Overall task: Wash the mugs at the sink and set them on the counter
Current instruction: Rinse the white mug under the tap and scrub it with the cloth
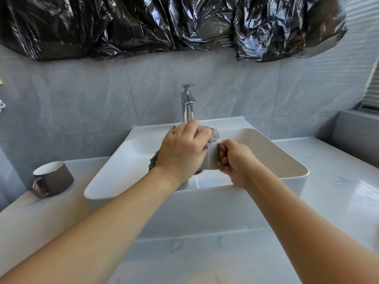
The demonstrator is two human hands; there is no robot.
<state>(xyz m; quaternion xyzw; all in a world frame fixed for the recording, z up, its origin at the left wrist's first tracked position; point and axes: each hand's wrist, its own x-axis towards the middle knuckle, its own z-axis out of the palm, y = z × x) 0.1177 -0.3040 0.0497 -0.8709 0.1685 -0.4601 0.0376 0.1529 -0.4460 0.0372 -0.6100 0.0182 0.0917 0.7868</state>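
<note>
Over the white basin (256, 140) we hold a white mug (213, 158): our right hand (235, 160) has its fingers curled round the handle, and our left hand (182, 148) grips a grey-brown cloth (211, 133) pressed against the mug's top and side. The chrome tap (187, 105) stands just behind them. A second mug (54, 178), brown outside and white inside, sits upright on the bench (338, 191) to the left of the basin, well apart from our hands.

text: none legible | labels: none | brands: none | numbers: none | signs: none | checked: brown mug (53, 178), faucet (187, 104), sink (266, 144), black plastic sheet (164, 23)
</note>
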